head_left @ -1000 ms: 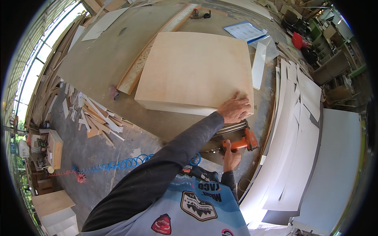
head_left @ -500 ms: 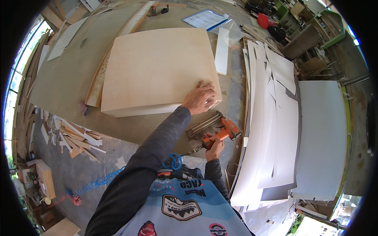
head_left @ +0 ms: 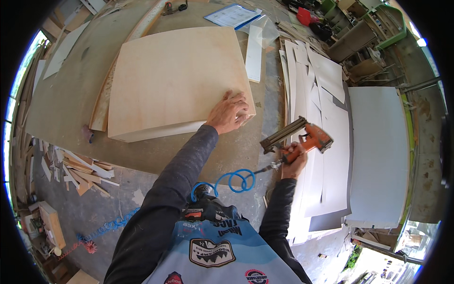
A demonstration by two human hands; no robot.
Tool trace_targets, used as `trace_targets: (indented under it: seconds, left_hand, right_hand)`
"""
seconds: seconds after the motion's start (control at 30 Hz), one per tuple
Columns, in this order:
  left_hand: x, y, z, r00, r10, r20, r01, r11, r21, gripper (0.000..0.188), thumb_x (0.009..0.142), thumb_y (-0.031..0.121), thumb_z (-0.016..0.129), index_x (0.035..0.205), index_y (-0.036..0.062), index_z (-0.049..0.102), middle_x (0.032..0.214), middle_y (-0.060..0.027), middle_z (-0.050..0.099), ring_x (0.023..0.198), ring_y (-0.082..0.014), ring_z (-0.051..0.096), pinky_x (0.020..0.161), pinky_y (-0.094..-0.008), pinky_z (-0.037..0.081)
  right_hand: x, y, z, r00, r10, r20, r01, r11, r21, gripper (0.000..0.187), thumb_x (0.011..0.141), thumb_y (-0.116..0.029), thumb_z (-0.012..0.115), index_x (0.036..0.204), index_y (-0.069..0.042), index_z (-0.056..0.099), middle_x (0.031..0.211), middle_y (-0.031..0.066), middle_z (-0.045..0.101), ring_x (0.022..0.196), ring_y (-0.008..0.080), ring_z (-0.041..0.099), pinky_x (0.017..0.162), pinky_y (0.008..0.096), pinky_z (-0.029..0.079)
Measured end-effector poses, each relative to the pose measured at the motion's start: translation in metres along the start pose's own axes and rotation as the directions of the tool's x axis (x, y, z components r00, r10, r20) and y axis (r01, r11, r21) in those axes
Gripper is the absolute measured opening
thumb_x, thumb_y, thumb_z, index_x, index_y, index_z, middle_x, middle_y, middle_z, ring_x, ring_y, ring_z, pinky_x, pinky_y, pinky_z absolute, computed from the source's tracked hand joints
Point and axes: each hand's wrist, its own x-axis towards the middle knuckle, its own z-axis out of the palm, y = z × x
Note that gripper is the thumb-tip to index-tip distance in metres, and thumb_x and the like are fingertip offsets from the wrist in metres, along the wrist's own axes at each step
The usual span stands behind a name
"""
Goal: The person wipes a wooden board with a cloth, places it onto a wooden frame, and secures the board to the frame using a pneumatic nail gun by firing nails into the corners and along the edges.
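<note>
A pale plywood box [head_left: 179, 75] lies on the work table, its broad, slightly bowed top facing up. Over its near right corner, my left hand [head_left: 228, 112] presses with bent fingers curled at the edge. My right hand [head_left: 294, 162] is wrapped round the handle of an orange nail gun [head_left: 309, 137], held up in the air to the right of the box and apart from it. The gun's dark magazine points left toward the table. From its handle end a blue coiled air hose [head_left: 241, 181] loops down in front of me.
Stacked white sheets [head_left: 326, 137] stand on the right. A long board [head_left: 106, 102] lies left of the box; a white strip [head_left: 254, 54] and a blue clipboard [head_left: 231, 16] are beyond it. Wood offcuts [head_left: 85, 173] heap up at the left, below the table [head_left: 61, 109].
My right hand has lifted the nail gun and carried it right, away from the table edge, stretching the hose. The left hand stays on the box corner. The whole view has shifted slightly.
</note>
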Motion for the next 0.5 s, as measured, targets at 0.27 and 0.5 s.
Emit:
trace_targets:
  seconds: [0.27,0.5]
  left_hand:
    - [0.000,-0.001,0.000,1.000,-0.016,0.005,0.016,1.000,0.016,0.016,0.083,0.013,0.074,0.097,0.0068,0.068,0.111,-0.0070,0.064,0.132,-0.0252,0.053,0.119,-0.0473,0.031]
    - [0.000,0.000,-0.002,1.000,-0.001,-0.008,0.001,1.000,0.011,0.017,0.082,0.013,0.074,0.097,0.0077,0.067,0.114,-0.0080,0.065,0.132,-0.0265,0.053,0.120,-0.0478,0.031]
  right_hand:
    - [-0.014,-0.102,0.087,0.940,0.287,0.183,-0.182,0.879,-0.441,0.010,0.087,-0.006,0.061,0.092,0.002,0.056,0.069,0.0123,0.059,0.054,0.0209,0.058,0.053,0.0359,0.052]
    - [-0.027,-0.097,0.121,0.799,0.528,0.289,-0.309,0.772,-0.555,0.031,0.088,-0.003,0.061,0.116,0.007,0.053,0.073,0.0116,0.062,0.052,0.0180,0.059,0.052,0.0350,0.053]
